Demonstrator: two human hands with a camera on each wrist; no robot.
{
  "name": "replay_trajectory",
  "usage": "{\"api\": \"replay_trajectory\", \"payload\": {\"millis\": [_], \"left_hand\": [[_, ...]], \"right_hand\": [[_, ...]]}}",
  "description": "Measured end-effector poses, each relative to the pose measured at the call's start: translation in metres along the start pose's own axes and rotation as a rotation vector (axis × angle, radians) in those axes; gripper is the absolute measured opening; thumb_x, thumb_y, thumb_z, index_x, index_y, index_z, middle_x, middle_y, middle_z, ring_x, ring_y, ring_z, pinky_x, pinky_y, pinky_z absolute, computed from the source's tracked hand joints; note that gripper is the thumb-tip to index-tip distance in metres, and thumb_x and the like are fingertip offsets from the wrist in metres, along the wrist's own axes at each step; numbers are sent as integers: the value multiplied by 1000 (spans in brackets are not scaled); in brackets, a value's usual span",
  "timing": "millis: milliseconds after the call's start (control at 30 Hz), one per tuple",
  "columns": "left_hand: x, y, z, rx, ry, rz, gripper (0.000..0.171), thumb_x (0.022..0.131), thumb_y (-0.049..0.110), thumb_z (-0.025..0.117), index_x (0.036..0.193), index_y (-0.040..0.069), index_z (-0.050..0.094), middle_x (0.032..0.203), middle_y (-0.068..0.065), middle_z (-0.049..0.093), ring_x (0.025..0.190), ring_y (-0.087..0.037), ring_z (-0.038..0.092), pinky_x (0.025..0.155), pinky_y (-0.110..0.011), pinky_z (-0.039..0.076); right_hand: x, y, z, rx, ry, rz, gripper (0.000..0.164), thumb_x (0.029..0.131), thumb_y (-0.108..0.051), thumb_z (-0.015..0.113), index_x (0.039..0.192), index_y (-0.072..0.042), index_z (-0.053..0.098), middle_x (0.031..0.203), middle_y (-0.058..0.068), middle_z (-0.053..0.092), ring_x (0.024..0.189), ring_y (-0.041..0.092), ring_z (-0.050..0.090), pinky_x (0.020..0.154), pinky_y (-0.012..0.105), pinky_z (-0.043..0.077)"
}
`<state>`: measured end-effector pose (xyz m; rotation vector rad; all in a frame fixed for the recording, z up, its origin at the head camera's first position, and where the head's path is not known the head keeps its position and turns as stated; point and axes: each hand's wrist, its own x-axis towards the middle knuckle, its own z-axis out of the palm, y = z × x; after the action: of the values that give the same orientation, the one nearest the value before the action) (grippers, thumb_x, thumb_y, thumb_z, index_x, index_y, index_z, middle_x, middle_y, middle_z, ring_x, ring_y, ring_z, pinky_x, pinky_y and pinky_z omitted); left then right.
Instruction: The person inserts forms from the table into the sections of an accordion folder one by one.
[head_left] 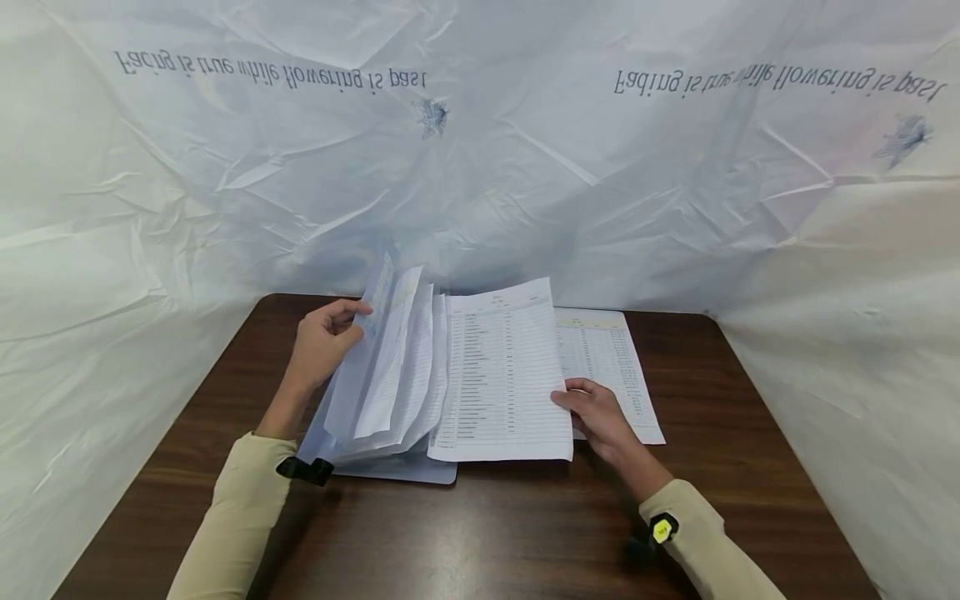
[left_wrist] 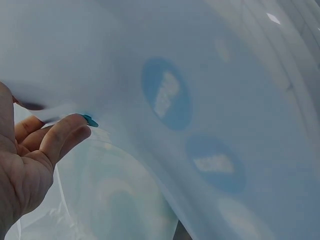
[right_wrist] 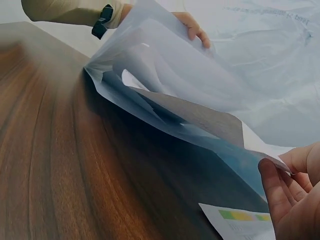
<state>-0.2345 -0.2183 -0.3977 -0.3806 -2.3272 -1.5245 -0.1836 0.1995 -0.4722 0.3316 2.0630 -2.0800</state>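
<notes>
A translucent bluish plastic document folder (head_left: 352, 383) lies open on the table with several printed sheets (head_left: 412, 375) fanned inside. My left hand (head_left: 318, 346) pinches the edge of its raised cover. In the left wrist view the cover (left_wrist: 240, 100) fills most of the picture, and a small teal piece (left_wrist: 90, 120) shows at the fingertips. My right hand (head_left: 600, 421) holds the right edge of a printed list sheet (head_left: 498, 375) between thumb and fingers. The right wrist view shows this sheet's edge (right_wrist: 260, 147) in the right fingers, its other end reaching into the folder.
Another printed sheet (head_left: 615, 367) lies flat on the dark wooden table (head_left: 480, 533), partly under the held sheet and right hand. White plastic sheeting (head_left: 480, 192) with printed lettering hangs behind the table and along both sides.
</notes>
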Motion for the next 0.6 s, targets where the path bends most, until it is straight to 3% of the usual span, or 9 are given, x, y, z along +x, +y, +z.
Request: {"api": "replay_trajectory", "payload": {"millis": [600], "left_hand": [[0,-3,1,12,0,10,30,89,-4,59,114,2,75,120,-17,73,98,-6,70,69,-18,49]], "right_hand": [[1,1,27,42,-49,-8,37,93,-7,70,125,8,57,100,8,74,83,14,70,70,30,56]]}}
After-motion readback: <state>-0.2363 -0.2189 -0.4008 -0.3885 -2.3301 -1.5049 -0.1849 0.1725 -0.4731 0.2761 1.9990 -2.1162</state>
